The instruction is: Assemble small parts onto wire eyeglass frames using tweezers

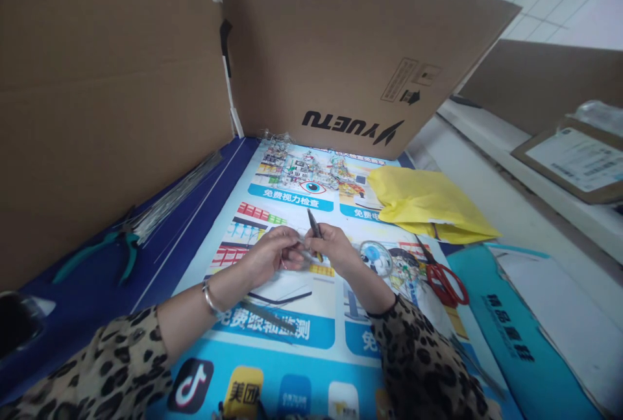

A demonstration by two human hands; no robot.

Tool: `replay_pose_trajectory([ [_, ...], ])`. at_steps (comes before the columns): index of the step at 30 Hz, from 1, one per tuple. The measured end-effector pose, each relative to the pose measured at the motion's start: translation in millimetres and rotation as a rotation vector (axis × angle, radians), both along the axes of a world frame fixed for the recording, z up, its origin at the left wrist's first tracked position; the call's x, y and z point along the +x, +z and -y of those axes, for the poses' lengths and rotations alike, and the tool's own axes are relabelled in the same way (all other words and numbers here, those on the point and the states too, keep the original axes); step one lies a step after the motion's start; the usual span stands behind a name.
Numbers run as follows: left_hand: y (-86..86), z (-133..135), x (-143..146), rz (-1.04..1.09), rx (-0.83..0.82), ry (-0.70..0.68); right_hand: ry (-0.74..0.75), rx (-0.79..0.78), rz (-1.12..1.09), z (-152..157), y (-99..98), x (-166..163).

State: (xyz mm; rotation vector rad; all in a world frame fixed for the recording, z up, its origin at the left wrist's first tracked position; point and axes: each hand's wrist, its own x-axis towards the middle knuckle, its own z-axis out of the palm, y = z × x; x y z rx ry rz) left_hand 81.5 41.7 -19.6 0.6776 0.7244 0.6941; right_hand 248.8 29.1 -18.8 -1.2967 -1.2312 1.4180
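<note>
My left hand [270, 254] and my right hand [333, 248] meet over a printed poster [292, 329] on the table. The right hand's fingers are wrapped round a slim dark tool [314, 224] that points up and away from me. The left hand pinches a small pale, clear piece [300, 252] held between both hands; I cannot make out what it is. A silver bangle [210, 298] sits on my left wrist. Both sleeves are leopard print.
Tall cardboard sheets [341, 43] wall the back and left. Teal-handled pliers [114, 245] and a bundle of thin wires [175, 202] lie left. A yellow bag [428, 202], red scissors [445, 280], a clear round lid [376, 258] and small clear pieces [302, 167] lie right and behind.
</note>
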Motion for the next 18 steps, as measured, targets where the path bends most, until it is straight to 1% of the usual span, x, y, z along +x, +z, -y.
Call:
replay_pose_trajectory([
  [3,-2.2,-2.0,-1.6,-0.031,0.027,-0.059,0.047,-0.022,-0.03,0.9,-0.6,-0.3],
  [5,-2.9,-2.0,-1.7,-0.069,0.044,-0.06,0.075,-0.034,-0.03,1.6,0.8,-1.6],
  [12,-3.7,-0.6,-0.5,-0.157,0.119,0.013,0.09,-0.027,-0.025,1.9,3.9,-3.2],
  [18,-4.4,-2.0,-0.2,-0.162,0.106,0.102,0.073,-0.029,-0.03,2.1,2.1,-3.2],
])
